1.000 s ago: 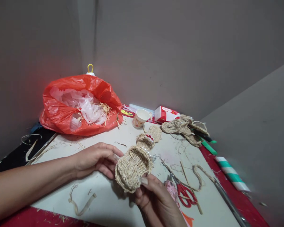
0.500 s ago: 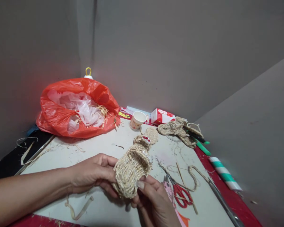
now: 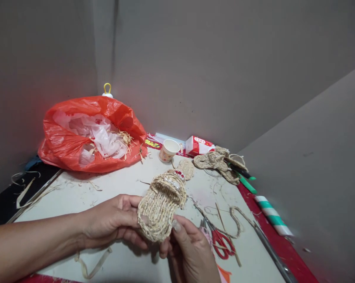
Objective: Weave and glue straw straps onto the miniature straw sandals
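Between my hands is a small woven straw slipper [image 3: 158, 214], heel toward me, with white beads across its strap. My left hand [image 3: 118, 220] grips its left edge, thumb on top and fingers beneath. My right hand [image 3: 191, 245] pinches the lower right edge of the sole between thumb and fingers. Just beyond the held slipper, red beads [image 3: 180, 174] show on another woven piece, partly hidden behind it. A flat woven straw sole [image 3: 186, 169] lies on the white board [image 3: 130, 259] further back.
A red plastic bag [image 3: 68, 153] with straw scraps stands at the back left. A paper cup [image 3: 169, 150], red-and-white box [image 3: 199, 146] and straw slippers [image 3: 213, 161] sit at the back. Red-handled scissors [image 3: 221, 243], a braided cord [image 3: 236, 222] and a green-striped roll [image 3: 273, 216] lie right.
The slipper has tilted so that its sole faces me more fully, and it covers more of the red-beaded piece behind. Both hands keep hold. The whole view has shifted slightly.
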The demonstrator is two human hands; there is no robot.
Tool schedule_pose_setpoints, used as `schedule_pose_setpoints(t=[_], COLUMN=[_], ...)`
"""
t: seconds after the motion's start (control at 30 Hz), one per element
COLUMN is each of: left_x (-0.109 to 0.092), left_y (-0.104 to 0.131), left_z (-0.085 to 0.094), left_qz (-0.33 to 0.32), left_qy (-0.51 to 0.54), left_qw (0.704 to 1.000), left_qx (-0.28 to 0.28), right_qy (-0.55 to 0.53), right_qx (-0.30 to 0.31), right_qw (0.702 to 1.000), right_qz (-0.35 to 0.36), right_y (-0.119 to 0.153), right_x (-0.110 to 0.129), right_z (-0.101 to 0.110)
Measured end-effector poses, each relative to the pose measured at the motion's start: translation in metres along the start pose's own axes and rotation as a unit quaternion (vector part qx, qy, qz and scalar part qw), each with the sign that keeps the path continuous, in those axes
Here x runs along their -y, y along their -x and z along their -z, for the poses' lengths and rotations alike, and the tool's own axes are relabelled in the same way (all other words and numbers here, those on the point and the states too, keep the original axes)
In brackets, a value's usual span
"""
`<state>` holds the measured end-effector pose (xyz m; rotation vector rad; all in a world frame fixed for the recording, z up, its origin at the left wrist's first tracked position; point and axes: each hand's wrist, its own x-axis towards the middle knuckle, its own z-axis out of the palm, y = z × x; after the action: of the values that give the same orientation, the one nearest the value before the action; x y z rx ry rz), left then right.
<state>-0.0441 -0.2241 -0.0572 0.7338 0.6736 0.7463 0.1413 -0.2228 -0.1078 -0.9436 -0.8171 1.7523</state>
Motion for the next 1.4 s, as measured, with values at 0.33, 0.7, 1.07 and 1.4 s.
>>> schedule_pose_setpoints(t=[0.33,0.7,1.07,1.4], left_x=[0.005,0.005,0.005,0.011], left_y=[0.000,-0.004,-0.005,-0.005], left_z=[0.004,0.014,0.014,0.012], left_qz=[-0.007,-0.063,-0.152,-0.174], left_qy=[0.026,0.040,-0.022,-0.053], left_qw=[1.000,0.995,0.986,0.982], left_qx=[0.005,-0.061,-0.062,-0.051], right_qy=[0.075,0.028,0.057,0.056], right_qx=[0.018,-0.025,0.024,0.062], right_qw=[0.997,0.999,0.998,0.995], right_qz=[0.025,0.031,-0.023,-0.047], right_y=[0.012,0.005,0.002,-0.002], right_x=[0.013,0.011,-0.009,-0.008], right_z=[-0.014,-0.006,-0.015,-0.011])
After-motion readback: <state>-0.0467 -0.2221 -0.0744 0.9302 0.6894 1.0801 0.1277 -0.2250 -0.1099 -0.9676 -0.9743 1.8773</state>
